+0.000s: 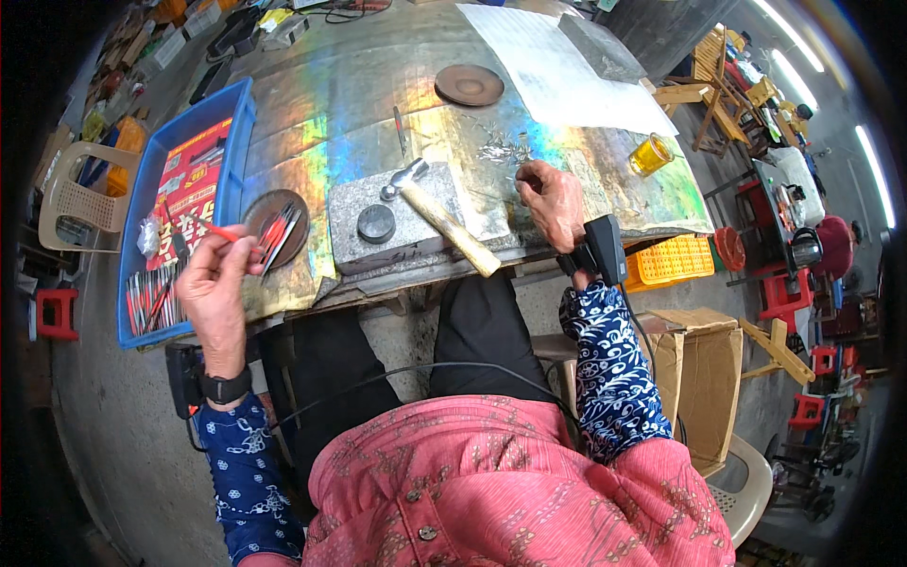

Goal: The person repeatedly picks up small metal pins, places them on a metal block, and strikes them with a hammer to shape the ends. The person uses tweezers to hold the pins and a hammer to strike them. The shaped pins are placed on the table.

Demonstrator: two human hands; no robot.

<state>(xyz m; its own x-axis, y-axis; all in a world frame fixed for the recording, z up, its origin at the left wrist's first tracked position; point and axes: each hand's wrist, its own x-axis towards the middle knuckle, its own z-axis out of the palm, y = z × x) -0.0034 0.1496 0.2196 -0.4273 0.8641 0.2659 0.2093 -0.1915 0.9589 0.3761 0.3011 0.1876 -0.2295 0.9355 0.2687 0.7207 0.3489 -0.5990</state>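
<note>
My left hand (215, 283) is over the blue tray's near right corner, thumb and fingers pinched on a slim red-handled tool (217, 229). Its other end points left over the tray; its exact kind is too small to tell. Beside that hand, a round brown dish (295, 248) holds several similar slim tools (277, 236) with red and silver parts. My right hand (553, 203) rests at the table's near side, fingers curled together; anything inside them is hidden. Just beyond it lies a scatter of small silver metal pieces (505, 148).
The blue tray (248, 113) holds slim tools and a red printed sheet. On a stone block (350, 241) sit a hammer (449, 227) and a round dark metal piece (376, 223). Farther off are a brown dish (470, 85), white paper (557, 71) and a yellow glass (650, 155).
</note>
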